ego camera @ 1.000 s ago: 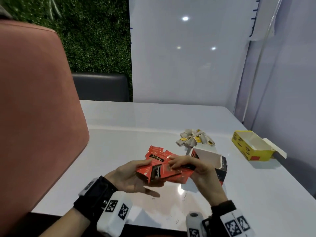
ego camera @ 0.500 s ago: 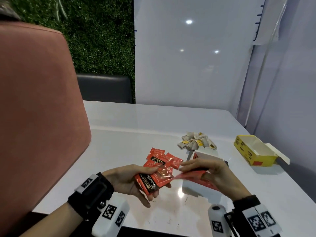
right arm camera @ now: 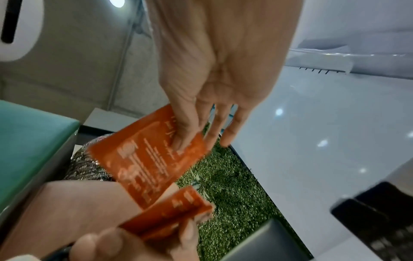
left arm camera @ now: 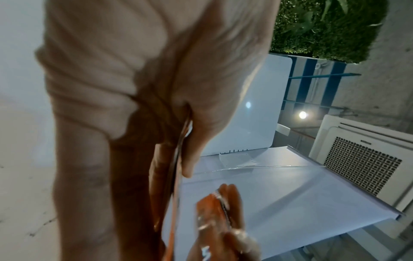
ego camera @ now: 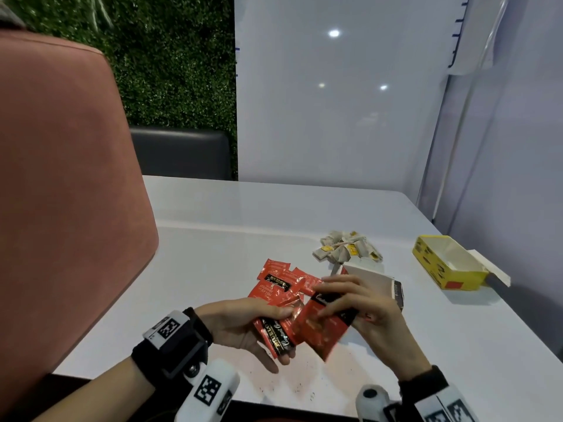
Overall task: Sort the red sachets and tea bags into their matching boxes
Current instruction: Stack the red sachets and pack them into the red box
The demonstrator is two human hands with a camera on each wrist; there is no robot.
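Note:
My left hand [ego camera: 285, 335] grips a small stack of red sachets [ego camera: 271, 327] just above the table's near edge. Beside it my right hand [ego camera: 327, 300] pinches one tilted red sachet [ego camera: 323, 333], which touches the stack. In the right wrist view the thumb and fingers of my right hand [right arm camera: 192, 143] hold that sachet [right arm camera: 145, 159] by its upper corner. More red sachets [ego camera: 280, 280] lie loose on the table behind my hands. A pile of tea bags [ego camera: 347, 249] sits farther back. An open red and black box [ego camera: 377, 283] stands behind my right hand, and an open yellow box [ego camera: 444, 263] stands to the right.
The white table [ego camera: 213, 239] runs back to a white wall panel [ego camera: 335, 117]. A pink chair back [ego camera: 61, 193] fills the left side, and a dark seat [ego camera: 179, 153] stands at the table's far end.
Half a second ago my right hand held the single sachet flat and off to the right; now it is tilted up against the stack in my left hand.

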